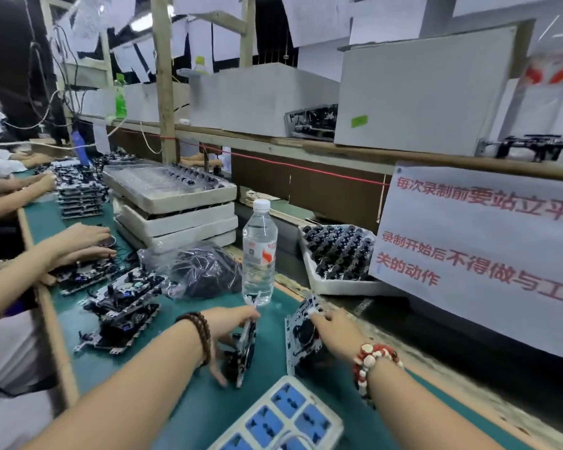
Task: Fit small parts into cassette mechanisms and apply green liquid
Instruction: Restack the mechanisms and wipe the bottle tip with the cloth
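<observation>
My left hand (229, 329) grips a cassette mechanism (244, 352) that stands on edge on the green mat, with a thin white stick pinched at its top near the bottle's base. My right hand (333, 329) holds a second cassette mechanism (298, 332), tilted up on its side, with my fingers on its upper edge. A white tray of small black parts (337, 251) lies just beyond my right hand. More mechanisms (124, 303) are piled at the left of the mat. No green liquid container is plainly visible near my hands.
A clear water bottle (259, 251) stands between my hands, with a plastic bag of black parts (199, 271) beside it. A white-and-blue power strip (283, 417) lies near me. Stacked foam trays (173, 206) sit behind. Other workers' hands (78, 245) work at left. A paper notice (481, 248) hangs at right.
</observation>
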`<state>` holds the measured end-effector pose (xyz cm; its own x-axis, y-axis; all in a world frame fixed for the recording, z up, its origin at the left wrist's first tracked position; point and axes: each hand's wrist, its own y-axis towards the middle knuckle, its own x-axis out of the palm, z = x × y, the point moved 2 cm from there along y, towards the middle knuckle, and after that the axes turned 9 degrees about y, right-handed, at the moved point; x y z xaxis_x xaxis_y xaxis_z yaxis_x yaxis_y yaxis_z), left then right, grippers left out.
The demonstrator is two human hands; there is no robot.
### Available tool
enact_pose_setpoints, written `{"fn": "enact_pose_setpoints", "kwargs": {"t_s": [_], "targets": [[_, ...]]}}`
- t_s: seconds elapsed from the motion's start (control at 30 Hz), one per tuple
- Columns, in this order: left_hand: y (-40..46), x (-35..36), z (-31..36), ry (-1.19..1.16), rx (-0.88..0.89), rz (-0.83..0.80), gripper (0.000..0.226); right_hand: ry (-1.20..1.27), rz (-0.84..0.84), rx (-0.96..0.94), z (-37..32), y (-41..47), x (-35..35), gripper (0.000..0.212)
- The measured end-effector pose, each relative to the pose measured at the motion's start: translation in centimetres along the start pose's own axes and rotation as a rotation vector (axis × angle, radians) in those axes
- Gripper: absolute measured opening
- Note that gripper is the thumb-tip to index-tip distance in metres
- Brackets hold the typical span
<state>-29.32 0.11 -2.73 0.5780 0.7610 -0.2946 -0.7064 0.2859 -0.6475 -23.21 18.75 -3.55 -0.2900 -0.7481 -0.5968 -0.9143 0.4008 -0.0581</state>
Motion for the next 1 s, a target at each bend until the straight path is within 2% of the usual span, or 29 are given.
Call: {"fn": "enact_pose_setpoints", "kwargs": {"t_s": [0.03, 0.1, 0.17, 0.23, 0.3, 0.43, 0.53, 0.67, 0.73, 0.8, 0.93, 1.0], "targets": [[0.1, -0.2, -0.1, 0.031, 0.006, -0.001, 0.046, 0.006, -0.034, 0.017, -0.1, 0.0, -0.2, 0.047], [0.4, -0.8, -0.4, 0.033, 0.046, 0.041, 0.045, 0.179, -0.107, 0.087, -0.2, 0.0, -0.5, 0.043], [0.3, -1.4, -0.3, 0.185, 0.120, 0.200, 0.046, 0.431, -0.184, 0.212, 0.0, -0.5, -0.6, 0.040], [-0.1, -1.6, 0.2, 0.400, 0.228, 0.375, 0.031, 0.480, -0.217, 0.252, 0.0, -0.9, -1.0, 0.027], [-0.4, -1.6, 0.2, 0.444, 0.295, 0.426, 0.022, 0.487, -0.210, 0.254, 0.5, -1.5, -1.8, 0.023], [-0.8, -1.9, -0.2, 0.484, 0.302, 0.418, 0.027, 0.614, -0.150, 0.268, 2.5, -3.6, -4.3, 0.017], [-1.7, -2.1, 0.9, 0.407, 0.343, 0.434, 0.008, 0.636, -0.073, 0.278, 4.1, -5.4, -7.1, 0.013], [-3.5, -0.1, 4.5, 0.326, 0.478, 0.370, 0.014, 0.664, 0.067, 0.345, 6.5, -7.7, -10.8, 0.014], [-4.4, 2.3, 6.0, 0.337, 0.537, 0.329, 0.025, 0.659, 0.140, 0.370, 7.6, -9.0, -12.1, 0.014], [-5.0, 5.4, 6.5, 0.315, 0.558, 0.237, 0.027, 0.668, 0.190, 0.382, 8.6, -10.3, -13.1, 0.015], [-5.2, 11.3, 6.2, 0.486, 0.577, 0.077, 0.023, 0.778, 0.229, 0.410, 9.7, -13.3, -14.5, 0.014], [-5.2, 13.4, 5.7, 0.644, 0.576, 0.064, 0.015, 0.812, 0.232, 0.432, 10.3, -14.7, -14.9, 0.013]]}}
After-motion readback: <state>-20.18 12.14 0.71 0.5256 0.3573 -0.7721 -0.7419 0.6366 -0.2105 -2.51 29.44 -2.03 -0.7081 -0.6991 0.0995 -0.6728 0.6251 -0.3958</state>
